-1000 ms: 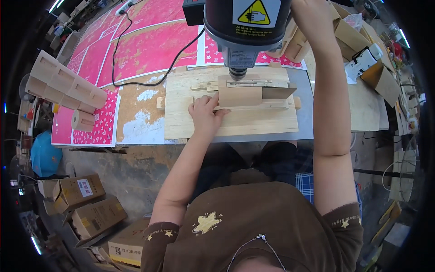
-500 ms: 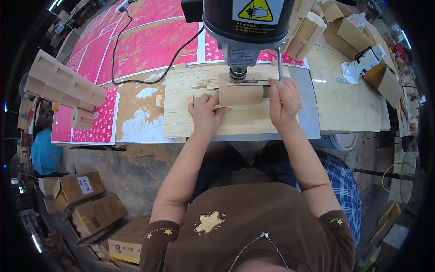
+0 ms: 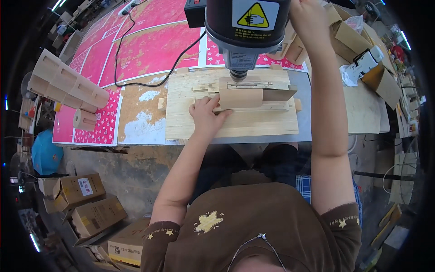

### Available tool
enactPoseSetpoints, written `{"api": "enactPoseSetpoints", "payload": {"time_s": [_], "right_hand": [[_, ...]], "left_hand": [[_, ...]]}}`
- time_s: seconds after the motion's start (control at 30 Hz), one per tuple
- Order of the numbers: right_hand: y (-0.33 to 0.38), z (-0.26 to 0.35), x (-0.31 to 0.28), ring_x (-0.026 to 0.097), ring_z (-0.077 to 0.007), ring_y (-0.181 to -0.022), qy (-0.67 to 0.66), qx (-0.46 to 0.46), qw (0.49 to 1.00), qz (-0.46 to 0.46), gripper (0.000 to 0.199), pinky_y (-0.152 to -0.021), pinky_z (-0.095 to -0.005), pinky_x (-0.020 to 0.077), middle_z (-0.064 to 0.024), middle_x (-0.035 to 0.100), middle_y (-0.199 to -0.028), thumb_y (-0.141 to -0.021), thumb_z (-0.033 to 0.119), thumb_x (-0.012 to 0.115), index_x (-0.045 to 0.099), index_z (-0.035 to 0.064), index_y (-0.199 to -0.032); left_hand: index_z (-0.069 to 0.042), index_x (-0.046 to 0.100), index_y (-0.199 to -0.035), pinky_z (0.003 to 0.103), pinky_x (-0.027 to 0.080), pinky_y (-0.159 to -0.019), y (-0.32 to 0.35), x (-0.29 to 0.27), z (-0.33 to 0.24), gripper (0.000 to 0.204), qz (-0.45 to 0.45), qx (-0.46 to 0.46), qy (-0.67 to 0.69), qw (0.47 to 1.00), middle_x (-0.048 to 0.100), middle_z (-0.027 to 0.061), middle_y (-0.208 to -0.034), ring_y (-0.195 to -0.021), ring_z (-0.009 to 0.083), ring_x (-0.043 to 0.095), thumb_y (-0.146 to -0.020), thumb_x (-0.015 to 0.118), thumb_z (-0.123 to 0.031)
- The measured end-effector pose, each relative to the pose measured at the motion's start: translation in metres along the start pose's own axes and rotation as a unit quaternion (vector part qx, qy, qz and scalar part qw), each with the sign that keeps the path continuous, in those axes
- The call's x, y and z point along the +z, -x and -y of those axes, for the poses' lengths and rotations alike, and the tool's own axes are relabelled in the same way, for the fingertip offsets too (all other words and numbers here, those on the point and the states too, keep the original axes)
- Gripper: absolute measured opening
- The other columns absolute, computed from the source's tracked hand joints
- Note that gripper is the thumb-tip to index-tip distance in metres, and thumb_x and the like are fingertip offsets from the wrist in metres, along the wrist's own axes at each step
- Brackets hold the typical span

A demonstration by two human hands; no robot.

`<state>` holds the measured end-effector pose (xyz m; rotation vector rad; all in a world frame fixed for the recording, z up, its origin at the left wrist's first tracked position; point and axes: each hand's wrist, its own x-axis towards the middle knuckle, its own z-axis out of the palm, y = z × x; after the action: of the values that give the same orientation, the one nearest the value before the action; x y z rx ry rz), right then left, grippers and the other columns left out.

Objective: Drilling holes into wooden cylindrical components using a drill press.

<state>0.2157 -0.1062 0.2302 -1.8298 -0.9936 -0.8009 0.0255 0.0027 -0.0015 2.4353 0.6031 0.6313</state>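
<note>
R hand (image 3: 310, 20) now rising from beside wood block (image 3: 241, 97) to drill press (image 3: 247, 41), prob. between passes; R fingers unclear. L hand (image 3: 208, 116) bracing block, fingers spread.

The view's top edge is cutting off your right hand (image 3: 311, 20) and the drill press (image 3: 226, 28), which is hiding part of the bench (image 3: 131, 102) toward its far edge.

One drill machine (image 3: 244, 27) is at top centre, one wooden workpiece (image 3: 241, 97) below it, one left hand (image 3: 208, 114), one right hand (image 3: 309, 20); at lower left, at least three cardboard boxes (image 3: 99, 214).
</note>
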Motion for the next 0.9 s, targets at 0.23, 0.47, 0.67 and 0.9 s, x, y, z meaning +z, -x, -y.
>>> {"api": "enactPoseSetpoints", "payload": {"time_s": [0.23, 0.47, 0.67, 0.9], "right_hand": [[0.083, -0.031, -0.001, 0.057, -0.0307, -0.075, -0.135, 0.162, 0.961, 0.179, 0.024, -0.068, -0.0356, 0.0451, -0.0144, 0.062, -0.088, -0.087, 0.020, 0.054, 0.057, -0.0002, -0.100], [0.188, -0.050, -0.009, 0.050, -0.0305, -0.084, 0.087, -0.004, 0.961, 0.262, 0.037, -0.073, -0.0406, 0.0409, -0.0093, 0.053, -0.087, -0.070, 0.024, 0.073, 0.056, 0.0053, -0.096], [0.193, -0.043, -0.016, 0.050, -0.0294, -0.080, 0.069, -0.017, 0.955, 0.289, 0.035, -0.069, -0.0388, 0.0403, -0.0090, 0.052, -0.083, -0.065, 0.021, 0.075, 0.056, 0.0062, -0.091], [0.198, -0.030, -0.017, 0.049, -0.0298, -0.079, 0.017, -0.033, 0.955, 0.295, 0.035, -0.069, -0.0394, 0.0405, -0.0090, 0.052, -0.083, -0.064, 0.019, 0.075, 0.056, 0.0051, -0.090]], "left_hand": [[-0.012, 0.067, -0.097, 0.039, 0.024, -0.087, -0.008, 0.002, 0.006, 0.048, -0.007, 0.003, 0.112, 0.994, 0.055, 0.0000, -0.086, -0.091, 0.0186, 0.050, -0.056, 0.082, -0.031], [-0.007, 0.066, -0.092, 0.025, 0.044, -0.067, -0.005, -0.053, 0.031, 0.029, 0.013, -0.036, 0.287, 0.957, 0.056, -0.0020, -0.088, -0.083, 0.0093, 0.057, -0.065, 0.078, -0.009], [0.000, 0.066, -0.080, 0.020, 0.042, -0.056, 0.022, -0.127, 0.058, 0.023, -0.051, -0.227, 0.424, 0.875, 0.061, 0.0021, -0.066, -0.060, 0.0080, 0.056, -0.071, 0.076, -0.019], [-0.001, 0.061, -0.064, 0.021, 0.032, -0.042, 0.035, -0.128, 0.011, 0.035, 0.027, -0.373, 0.368, 0.851, 0.057, 0.0029, -0.057, -0.047, 0.0067, 0.049, -0.070, 0.076, -0.032]]}}
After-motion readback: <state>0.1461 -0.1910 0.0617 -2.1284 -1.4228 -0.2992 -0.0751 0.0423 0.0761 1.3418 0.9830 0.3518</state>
